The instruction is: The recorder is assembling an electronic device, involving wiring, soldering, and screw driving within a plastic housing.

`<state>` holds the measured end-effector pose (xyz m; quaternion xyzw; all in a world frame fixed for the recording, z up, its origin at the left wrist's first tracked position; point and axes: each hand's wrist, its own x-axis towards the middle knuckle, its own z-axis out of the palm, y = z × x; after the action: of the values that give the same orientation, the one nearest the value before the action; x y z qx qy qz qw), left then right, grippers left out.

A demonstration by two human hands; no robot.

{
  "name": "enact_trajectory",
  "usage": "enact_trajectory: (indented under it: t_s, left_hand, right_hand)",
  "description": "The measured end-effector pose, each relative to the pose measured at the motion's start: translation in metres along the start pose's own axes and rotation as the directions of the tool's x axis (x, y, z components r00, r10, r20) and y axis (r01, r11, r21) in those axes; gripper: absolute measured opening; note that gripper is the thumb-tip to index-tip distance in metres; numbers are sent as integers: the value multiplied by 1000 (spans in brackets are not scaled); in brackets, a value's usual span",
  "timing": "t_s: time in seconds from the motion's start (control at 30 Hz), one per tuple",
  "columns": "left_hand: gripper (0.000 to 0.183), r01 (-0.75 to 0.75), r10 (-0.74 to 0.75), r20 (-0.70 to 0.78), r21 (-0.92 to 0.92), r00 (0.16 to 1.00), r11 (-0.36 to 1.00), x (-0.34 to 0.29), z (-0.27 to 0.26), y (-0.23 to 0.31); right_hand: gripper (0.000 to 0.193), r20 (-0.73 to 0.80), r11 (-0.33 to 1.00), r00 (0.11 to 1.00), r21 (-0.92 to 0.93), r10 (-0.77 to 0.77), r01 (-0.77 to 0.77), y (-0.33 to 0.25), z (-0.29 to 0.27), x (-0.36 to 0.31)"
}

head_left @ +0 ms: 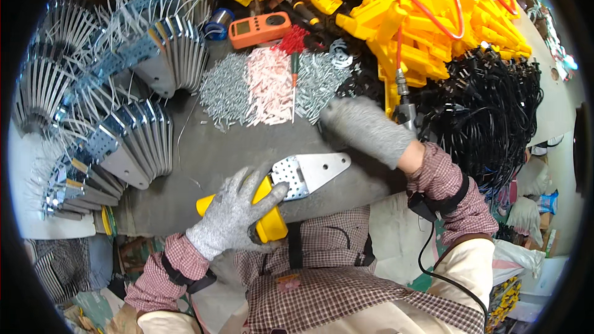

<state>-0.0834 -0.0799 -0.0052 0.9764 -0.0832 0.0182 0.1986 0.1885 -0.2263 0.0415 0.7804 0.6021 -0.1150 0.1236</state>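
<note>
Left hand (232,213) clamps the yellow plastic housing (271,226) by the near edge of the desk (210,154), perforated metal plate (320,170) against it; right hand (364,125) is apart, beside grey screws (317,83), grip indeterminable; housing judged light, stiff, best held mid-body, plate probably slippery.

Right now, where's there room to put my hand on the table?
The dark tabletop has a mostly bare patch between the stacked metal plates, the small silver pieces and the left hand. A smaller gap shows between the holed plate and the right hand. It's crowded back right with yellow parts, right with black cables.
</note>
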Motion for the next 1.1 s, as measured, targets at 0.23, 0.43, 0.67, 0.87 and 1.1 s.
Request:
enact_trajectory:
  t_s: [0.23, 0.43, 0.67, 0.87, 1.1]
  left_hand:
    - [125, 55, -55, 13, -22, 998, 998, -4, 7, -2]
    - [123, 75, -73, 34, -57, 997, 996, -2, 0, 1]
    - [124, 49, -47, 23, -70, 999, 996, 0, 3, -2]
    - [126, 74, -70, 47, -94, 996, 993, 0, -1, -1]
    - [122, 75, -71, 44, -93, 996, 993, 3, -1, -1]
  right_hand:
    - [18, -419, 804, 895, 580, 154, 133, -33, 29, -21]
    - [29, -575, 899, 815, 319, -69, 301, -33, 24, -17]
    - [15, -407, 549, 871, 810, 276, 205, -66, 54, -58]
    - [25, -502, 556, 839, 767, 211, 320, -73, 59, -58]
    - [21, -347, 447, 917, 865, 199, 230, -69, 52, -58]
